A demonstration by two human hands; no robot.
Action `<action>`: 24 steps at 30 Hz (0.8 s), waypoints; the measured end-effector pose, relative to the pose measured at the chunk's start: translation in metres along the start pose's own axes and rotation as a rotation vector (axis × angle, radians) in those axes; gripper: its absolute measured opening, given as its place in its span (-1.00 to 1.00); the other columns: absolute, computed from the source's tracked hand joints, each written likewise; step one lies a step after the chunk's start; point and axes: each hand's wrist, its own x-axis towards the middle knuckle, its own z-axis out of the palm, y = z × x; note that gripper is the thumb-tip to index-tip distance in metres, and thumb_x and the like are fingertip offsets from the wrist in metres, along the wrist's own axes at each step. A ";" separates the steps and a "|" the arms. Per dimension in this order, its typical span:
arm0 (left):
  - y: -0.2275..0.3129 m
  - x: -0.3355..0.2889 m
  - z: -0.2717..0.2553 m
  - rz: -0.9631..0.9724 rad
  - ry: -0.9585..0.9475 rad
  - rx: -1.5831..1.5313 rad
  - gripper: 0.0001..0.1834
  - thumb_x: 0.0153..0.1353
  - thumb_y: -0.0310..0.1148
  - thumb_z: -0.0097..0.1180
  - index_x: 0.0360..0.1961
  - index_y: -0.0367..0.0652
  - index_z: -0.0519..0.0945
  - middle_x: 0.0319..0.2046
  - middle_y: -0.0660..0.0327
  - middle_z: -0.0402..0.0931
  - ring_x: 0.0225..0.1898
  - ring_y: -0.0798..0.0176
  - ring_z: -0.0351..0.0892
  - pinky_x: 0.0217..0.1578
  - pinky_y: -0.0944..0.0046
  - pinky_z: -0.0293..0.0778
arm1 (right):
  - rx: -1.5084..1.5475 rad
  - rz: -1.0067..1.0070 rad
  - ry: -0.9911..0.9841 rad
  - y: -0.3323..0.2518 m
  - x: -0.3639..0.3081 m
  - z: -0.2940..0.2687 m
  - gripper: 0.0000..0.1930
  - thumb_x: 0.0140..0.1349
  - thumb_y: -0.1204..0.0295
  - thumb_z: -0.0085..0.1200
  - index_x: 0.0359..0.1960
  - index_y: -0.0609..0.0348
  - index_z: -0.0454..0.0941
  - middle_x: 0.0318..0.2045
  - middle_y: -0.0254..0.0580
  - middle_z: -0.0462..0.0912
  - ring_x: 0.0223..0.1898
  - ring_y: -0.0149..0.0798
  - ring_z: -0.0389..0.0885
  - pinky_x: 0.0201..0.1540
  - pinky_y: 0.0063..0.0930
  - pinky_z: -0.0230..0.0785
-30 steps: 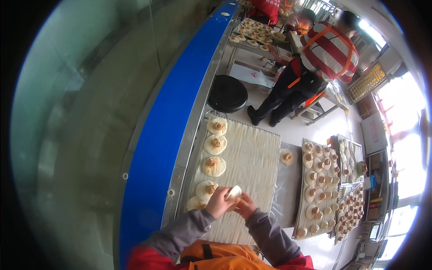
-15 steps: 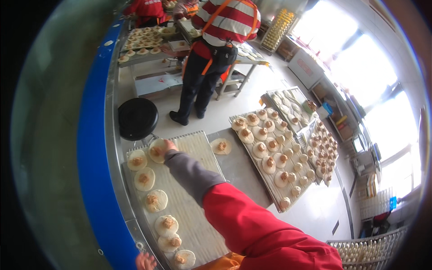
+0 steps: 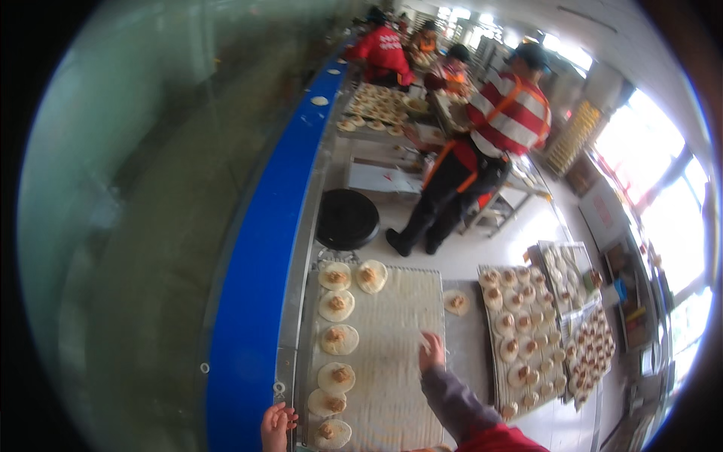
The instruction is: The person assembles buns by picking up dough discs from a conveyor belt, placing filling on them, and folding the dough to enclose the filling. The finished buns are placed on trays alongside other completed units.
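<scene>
Fingers of the right hand (image 3: 431, 351) spread empty over the tray's (image 3: 407, 392) edge, filled dough rounds (image 3: 339, 339) well left.

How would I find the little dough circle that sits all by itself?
Start at the long blue rail on the left, and beside it find the big pale tray with filled dough rounds along its left edge. Just off that tray's right side, on the grey metal table, lies the lone dough round, above the right hand. It touches no others; its neighbours sit in rows.
</scene>
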 end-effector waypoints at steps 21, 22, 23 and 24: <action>0.034 -0.084 0.167 0.452 -0.586 0.115 -0.77 0.43 -0.39 -0.07 0.02 -0.21 0.48 -0.21 0.20 0.58 -0.19 0.36 0.56 -0.21 0.39 0.47 | 0.374 0.462 -0.406 0.033 -0.146 -0.173 -0.61 0.26 0.45 0.11 0.13 0.12 0.49 -0.02 -0.13 0.62 -0.07 -0.25 0.65 0.03 -0.40 0.49; 0.029 -0.090 0.194 0.456 -0.624 0.156 -0.78 0.43 -0.39 -0.07 0.02 -0.21 0.48 -0.21 0.20 0.58 -0.19 0.36 0.56 -0.21 0.40 0.47 | 0.176 0.434 -0.443 0.036 -0.142 -0.191 -0.69 0.30 0.50 0.05 0.08 0.14 0.54 -0.09 -0.16 0.67 -0.07 -0.30 0.64 0.03 -0.43 0.49; 0.022 -0.098 0.219 0.460 -0.652 0.202 -0.78 0.43 -0.39 -0.07 0.02 -0.21 0.49 -0.22 0.21 0.58 -0.18 0.36 0.56 -0.21 0.40 0.47 | 0.254 0.414 -0.438 0.038 -0.139 -0.210 -0.70 0.30 0.51 0.04 0.07 0.14 0.54 -0.10 -0.17 0.67 -0.07 -0.31 0.64 0.03 -0.43 0.49; 0.014 -0.103 0.248 0.444 -0.708 0.234 -0.78 0.43 -0.39 -0.07 0.02 -0.20 0.49 -0.21 0.23 0.58 -0.18 0.37 0.56 -0.21 0.40 0.46 | 0.305 0.396 -0.435 0.042 -0.134 -0.229 -0.71 0.31 0.51 0.04 0.06 0.15 0.55 -0.12 -0.17 0.67 -0.08 -0.32 0.64 0.02 -0.43 0.49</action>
